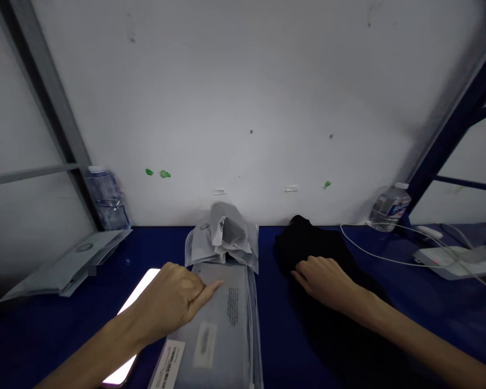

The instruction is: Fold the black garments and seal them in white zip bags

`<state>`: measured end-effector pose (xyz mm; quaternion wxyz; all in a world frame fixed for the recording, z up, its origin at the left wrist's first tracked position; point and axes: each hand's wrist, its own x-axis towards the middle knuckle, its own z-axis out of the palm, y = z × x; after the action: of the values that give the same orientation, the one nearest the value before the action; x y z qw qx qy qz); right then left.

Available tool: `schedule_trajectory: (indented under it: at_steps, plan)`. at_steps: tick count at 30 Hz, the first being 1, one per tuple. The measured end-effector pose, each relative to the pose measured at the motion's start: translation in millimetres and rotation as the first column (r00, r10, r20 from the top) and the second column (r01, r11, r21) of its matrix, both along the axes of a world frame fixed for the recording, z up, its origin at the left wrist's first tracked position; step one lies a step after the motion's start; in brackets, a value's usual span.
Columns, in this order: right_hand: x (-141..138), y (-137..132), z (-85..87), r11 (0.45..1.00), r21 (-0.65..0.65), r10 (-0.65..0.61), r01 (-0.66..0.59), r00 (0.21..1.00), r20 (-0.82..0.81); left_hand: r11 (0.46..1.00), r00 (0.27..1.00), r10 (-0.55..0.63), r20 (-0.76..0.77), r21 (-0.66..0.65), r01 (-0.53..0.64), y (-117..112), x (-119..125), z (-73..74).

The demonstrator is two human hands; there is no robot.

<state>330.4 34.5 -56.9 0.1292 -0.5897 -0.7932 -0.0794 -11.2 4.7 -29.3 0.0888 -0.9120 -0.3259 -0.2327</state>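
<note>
My left hand (180, 294) is closed, fingers curled under and thumb pointing right. It is over the left side of a stack of clear plastic zip bags (214, 308) with printed text and barcode labels. Its fingertips are hidden. Partly under my left wrist is a phone (123, 370) with a bright white screen. My right hand (324, 281) is closed on a piece of black cloth (302, 237), which spreads down under the forearm. Its folds are too dark to make out. Crumpled plastic bags (229, 232) lie at the far end of the stack.
Flat plastic bags (76, 259) lie at the left on the blue table (157, 243). A water bottle (109, 202) stands at the back left, another bottle (391, 208) at the back right. A white power strip (449, 262) with cables (372, 254) is at the right. A white wall (243, 108) rises behind.
</note>
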Motion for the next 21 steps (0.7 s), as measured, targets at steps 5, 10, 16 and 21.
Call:
schedule_trajectory:
  at_steps: [5, 10, 16, 21]
  plan:
    - [14, 9, 45.4, 0.998, 0.058, 0.000, 0.002, 0.999, -0.033, 0.992, 0.992, -0.124, -0.002, 0.017, 0.124, -1, -4, 3.6]
    - [25, 2, 83.1, 0.974, 0.204, 0.147, -0.099, 0.961, -0.234, 0.984, 0.988, -0.157, 0.001, 0.089, 0.156, -4, -3, 6.2]
    - [-4, -12, 49.5, 0.930, -0.234, 0.276, -0.284, 0.959, -0.066, 0.991, 0.993, -0.110, -0.050, 0.068, 0.114, -5, 1, 6.6]
    - [-7, -9, 25.2, 0.946, -0.218, 0.236, -0.240, 0.971, -0.045, 0.995, 0.995, -0.073, -0.075, 0.055, 0.077, -4, -1, 3.2]
